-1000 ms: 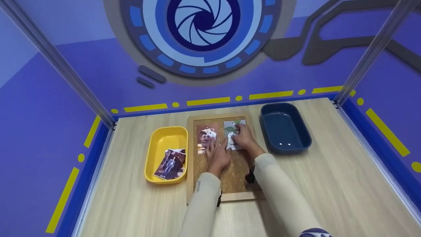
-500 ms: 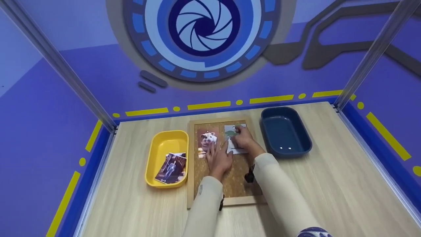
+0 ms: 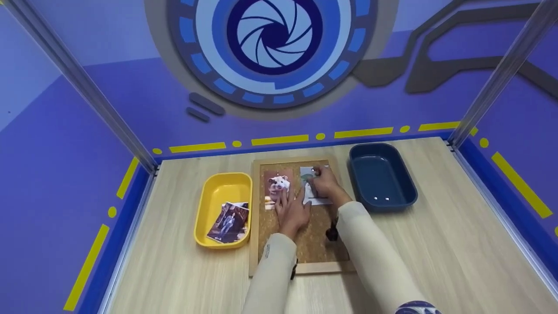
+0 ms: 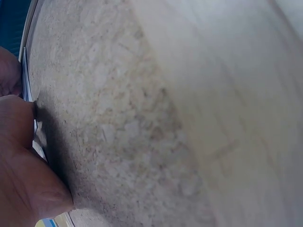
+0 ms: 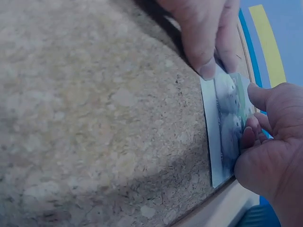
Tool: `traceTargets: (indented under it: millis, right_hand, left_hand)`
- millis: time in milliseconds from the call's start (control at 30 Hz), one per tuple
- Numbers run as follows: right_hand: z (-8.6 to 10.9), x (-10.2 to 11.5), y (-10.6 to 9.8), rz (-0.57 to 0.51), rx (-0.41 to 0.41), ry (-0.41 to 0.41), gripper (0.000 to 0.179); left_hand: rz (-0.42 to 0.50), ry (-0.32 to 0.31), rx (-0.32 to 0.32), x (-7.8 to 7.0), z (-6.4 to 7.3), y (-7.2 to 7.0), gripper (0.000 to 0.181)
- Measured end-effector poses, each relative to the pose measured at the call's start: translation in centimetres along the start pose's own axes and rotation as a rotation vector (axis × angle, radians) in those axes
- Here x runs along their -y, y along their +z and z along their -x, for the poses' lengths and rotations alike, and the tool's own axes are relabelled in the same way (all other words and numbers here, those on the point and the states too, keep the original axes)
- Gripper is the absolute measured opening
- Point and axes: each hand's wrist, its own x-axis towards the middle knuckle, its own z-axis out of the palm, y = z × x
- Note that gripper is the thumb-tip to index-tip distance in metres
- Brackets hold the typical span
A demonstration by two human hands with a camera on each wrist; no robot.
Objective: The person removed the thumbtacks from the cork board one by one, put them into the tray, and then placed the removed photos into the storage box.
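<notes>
A corkboard [image 3: 301,244] in a wooden frame lies on the table. My left hand [image 3: 293,216] rests on it with fingers spread, covering the lower part of a hamster photo [image 3: 279,182]; its thumb touches the edge of a second photo. That second photo [image 5: 215,142], pale with green and white shapes, lies flat at the board's upper right. Over its top edge my right hand [image 3: 326,182] has curled fingers at a small shiny pushpin [image 3: 313,170]. The fingertips partly hide the pin. In the left wrist view, cork fills most of the picture beside the left hand's fingers [image 4: 28,179].
Left of the board stands a yellow tray [image 3: 201,218] with a few photos [image 3: 227,223] in it. A dark blue tray [image 3: 379,179], holding two small shiny pins [image 3: 381,199], stands to the right. Blue-purple panels enclose the table [image 3: 457,244] at the back and sides.
The head view has tilted a little, shifting the scene slightly. Both hands keep nearly the same places on the board, the right one still at the pin.
</notes>
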Motion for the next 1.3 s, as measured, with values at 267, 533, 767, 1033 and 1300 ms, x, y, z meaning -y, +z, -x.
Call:
traceTargets:
  millis: [267,533,767,1033,1300]
  right_hand:
    - [-0.5,0.1,-0.1,-0.063,0.009,0.049,0.043]
    - [-0.9,0.3,-0.4,-0.156,0.036,0.122,0.042]
    - [-1.1,0.4,-0.1,0.036,-0.009,0.028,0.038]
    - [-1.5,1.1,-0.1,0.043,-0.039,0.022,0.023]
    - [-2.3,1.5,0.2,0.047,-0.026,0.089,0.017]
  left_hand:
    - [0.015,-0.024,0.034,-0.1,-0.2,-0.1,0.059]
    - [0.014,-0.011,0.018,-0.1,0.0,-0.3,0.058]
    - [0.028,0.005,-0.019,0.0,0.3,-0.1,0.058]
    - [0.028,-0.009,-0.006,-0.3,0.2,-0.5,0.059]
    - [0.016,-0.02,0.014,-0.3,0.0,-0.4,0.06]
